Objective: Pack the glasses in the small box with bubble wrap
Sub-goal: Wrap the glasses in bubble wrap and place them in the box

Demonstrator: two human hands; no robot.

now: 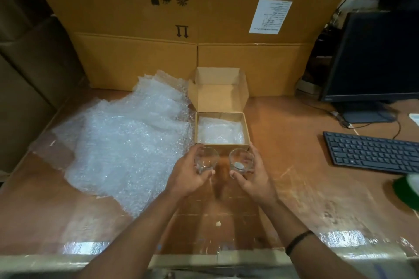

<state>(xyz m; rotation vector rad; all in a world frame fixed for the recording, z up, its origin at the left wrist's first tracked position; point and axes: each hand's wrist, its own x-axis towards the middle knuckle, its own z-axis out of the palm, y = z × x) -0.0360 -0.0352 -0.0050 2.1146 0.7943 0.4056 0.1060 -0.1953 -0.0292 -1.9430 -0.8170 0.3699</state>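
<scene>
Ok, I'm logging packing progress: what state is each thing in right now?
Small box: open, lid up, bubble wrap sheet lying inside.
Left glass: upright, unwrapped, gripped by left hand, outside the box.
Right glass: upright, unwrapped, gripped by right hand, outside the box.
Bubble wrap pile: loose on the table, left of the box.
Monitor: screen dark.

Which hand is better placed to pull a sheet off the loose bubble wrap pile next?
Left, likely. The left hand sits right beside the bubble wrap pile; the right hand would have to reach across the left arm. Its glass must be set down first, though.
</scene>
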